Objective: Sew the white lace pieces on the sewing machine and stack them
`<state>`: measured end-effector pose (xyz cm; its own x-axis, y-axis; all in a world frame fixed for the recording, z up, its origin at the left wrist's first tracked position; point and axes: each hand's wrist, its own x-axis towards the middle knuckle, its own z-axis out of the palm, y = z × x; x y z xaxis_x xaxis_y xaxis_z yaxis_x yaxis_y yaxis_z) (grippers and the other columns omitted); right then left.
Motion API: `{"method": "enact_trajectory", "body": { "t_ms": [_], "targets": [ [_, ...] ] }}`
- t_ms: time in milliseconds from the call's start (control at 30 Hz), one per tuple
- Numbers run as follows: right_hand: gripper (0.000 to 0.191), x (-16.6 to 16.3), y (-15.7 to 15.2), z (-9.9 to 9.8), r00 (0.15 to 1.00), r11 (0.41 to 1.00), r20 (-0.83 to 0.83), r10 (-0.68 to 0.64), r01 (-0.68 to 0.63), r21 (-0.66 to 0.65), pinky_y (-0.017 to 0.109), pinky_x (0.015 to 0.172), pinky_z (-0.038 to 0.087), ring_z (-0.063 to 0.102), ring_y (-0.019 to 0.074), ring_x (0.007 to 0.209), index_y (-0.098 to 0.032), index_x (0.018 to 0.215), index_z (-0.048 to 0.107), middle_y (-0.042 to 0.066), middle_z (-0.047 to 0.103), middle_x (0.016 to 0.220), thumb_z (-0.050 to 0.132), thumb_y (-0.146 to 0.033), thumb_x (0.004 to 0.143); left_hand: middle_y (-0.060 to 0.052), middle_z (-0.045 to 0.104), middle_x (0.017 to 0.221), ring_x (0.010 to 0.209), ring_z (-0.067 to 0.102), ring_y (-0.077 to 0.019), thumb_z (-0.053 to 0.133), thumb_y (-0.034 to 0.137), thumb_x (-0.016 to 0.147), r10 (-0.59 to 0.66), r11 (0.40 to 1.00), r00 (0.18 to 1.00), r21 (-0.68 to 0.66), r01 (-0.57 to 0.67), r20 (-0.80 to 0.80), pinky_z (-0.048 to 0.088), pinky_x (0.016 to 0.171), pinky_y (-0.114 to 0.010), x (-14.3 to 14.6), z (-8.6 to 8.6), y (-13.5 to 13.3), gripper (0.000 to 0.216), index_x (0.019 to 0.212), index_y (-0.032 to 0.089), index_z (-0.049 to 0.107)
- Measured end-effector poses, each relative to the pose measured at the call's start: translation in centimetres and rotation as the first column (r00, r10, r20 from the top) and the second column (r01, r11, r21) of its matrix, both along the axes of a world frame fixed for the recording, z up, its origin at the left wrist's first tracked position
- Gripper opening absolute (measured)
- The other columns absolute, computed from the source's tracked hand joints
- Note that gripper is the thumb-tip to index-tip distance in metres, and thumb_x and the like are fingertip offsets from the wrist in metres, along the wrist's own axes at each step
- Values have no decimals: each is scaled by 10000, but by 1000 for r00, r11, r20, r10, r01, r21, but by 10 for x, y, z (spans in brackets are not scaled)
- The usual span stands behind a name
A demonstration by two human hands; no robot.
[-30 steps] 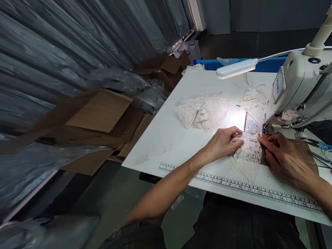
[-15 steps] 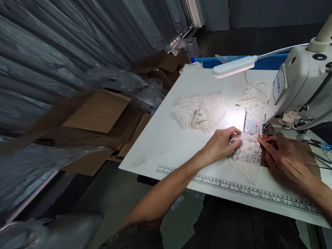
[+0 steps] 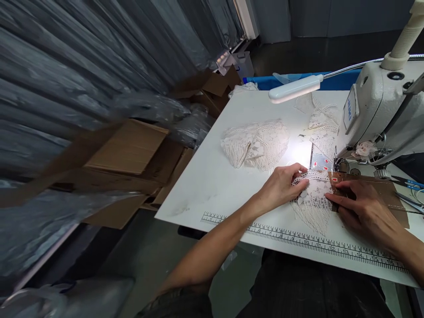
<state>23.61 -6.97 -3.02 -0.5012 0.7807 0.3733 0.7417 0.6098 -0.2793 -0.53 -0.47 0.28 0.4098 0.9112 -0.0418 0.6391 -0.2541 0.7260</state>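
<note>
A cream lace piece (image 3: 314,201) lies on the white sewing table (image 3: 215,176) in front of the needle of a white sewing machine (image 3: 380,115). My left hand (image 3: 283,185) rests on the lace's left edge, fingers curled and pressing it down. My right hand (image 3: 359,207) lies flat on the lace's right edge and on a brown cardboard strip (image 3: 371,187) beside the needle, fingers stretched forward. The strip carries small red-and-white marks near the presser foot.
A heap of lace pieces (image 3: 256,143) lies mid-table under a white lamp (image 3: 293,88); more lace (image 3: 319,119) sits behind the machine. A printed ruler (image 3: 298,240) runs along the table's front edge. Scissors (image 3: 409,190) lie far right. Cardboard boxes (image 3: 129,159) and plastic-wrapped rolls stand on the left.
My right hand has drawn back a little from the needle toward me, uncovering more of the brown strip. The left hand stays on the lace. The camera shifted slightly.
</note>
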Motion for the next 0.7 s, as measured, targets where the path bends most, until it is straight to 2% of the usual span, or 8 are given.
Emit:
{"method": "enact_trajectory", "body": {
  "t_ms": [67, 133, 200, 267, 333, 400, 600, 700],
  "targets": [
    [335, 0, 0, -1, 1000, 1000, 9, 4, -4, -4, 490, 870, 533, 574, 297, 1109, -273, 1158, 719, 123, 593, 1190, 521, -169, 909, 32, 599, 671, 502, 478, -58, 601, 215, 860, -31, 994, 999, 104, 35, -32, 386, 503, -203, -2, -2, 1, 206, 1026, 117, 673],
    [336, 0, 1, -1, 1000, 1000, 11, 6, -6, -1, 488, 851, 536, 575, 300, 1098, -268, 1164, 716, 125, 594, 1183, 518, -166, 913, 8, 615, 710, 544, 498, -75, 607, 240, 883, -41, 946, 995, 318, 69, -92, 363, 473, -195, -1, -6, 1, 174, 988, 130, 691],
    [334, 0, 1, -1, 1000, 1000, 9, 8, -8, 8, 489, 839, 536, 578, 299, 1081, -261, 1159, 715, 127, 596, 1175, 509, -161, 915, -18, 635, 754, 599, 529, -100, 588, 254, 921, -64, 811, 987, 568, 137, -146, 339, 447, -190, 2, -10, -1, 161, 919, 141, 702],
    [334, -1, 1, 0, 1000, 1000, 7, 8, -8, 15, 485, 842, 535, 579, 292, 1067, -257, 1156, 713, 127, 598, 1165, 501, -161, 917, -34, 670, 808, 676, 574, -120, 552, 229, 958, -145, 641, 968, 726, 249, -205, 403, 481, -204, 8, -15, -6, 181, 885, 145, 695],
    [323, -2, 0, 0, 1000, 1000, 15, 1, -1, 9, 473, 846, 534, 579, 281, 1049, -256, 1139, 715, 126, 601, 1157, 499, -163, 918, -55, 708, 927, 777, 615, -130, 521, 178, 979, -224, 515, 930, 775, 366, -291, 519, 622, -248, 17, -20, -13, 177, 934, 132, 686],
    [312, -1, 0, 2, 1000, 1000, 26, -9, 8, 14, 460, 831, 538, 585, 275, 1021, -249, 1105, 721, 126, 610, 1140, 494, -154, 914, -108, 710, 1067, 879, 631, -152, 502, 155, 989, -206, 452, 904, 783, 427, -374, 556, 760, -287, 24, -25, -20, 190, 1037, 82, 671],
    [380, 10, 17, 13, 995, 992, -30, 100, -102, -69, 366, 825, 576, 648, 219, 987, -253, 1203, 683, 93, 628, 1165, 451, -134, 927, -168, 698, 1141, 917, 623, -194, 471, 184, 1007, -86, 448, 864, 755, 478, -496, 545, 784, -318, 29, -29, -32, 268, 1118, 17, 651],
    [432, 10, 31, 16, 997, 992, 5, 73, -72, -105, 289, 628, 570, 658, 174, 789, -244, 1293, 628, 94, 622, 1116, 415, -145, 931, -197, 679, 1171, 962, 620, -212, 471, 195, 1012, -98, 481, 838, 711, 513, -538, 536, 807, -340, 28, -29, -33, 292, 1167, 4, 628]
  ]
}}
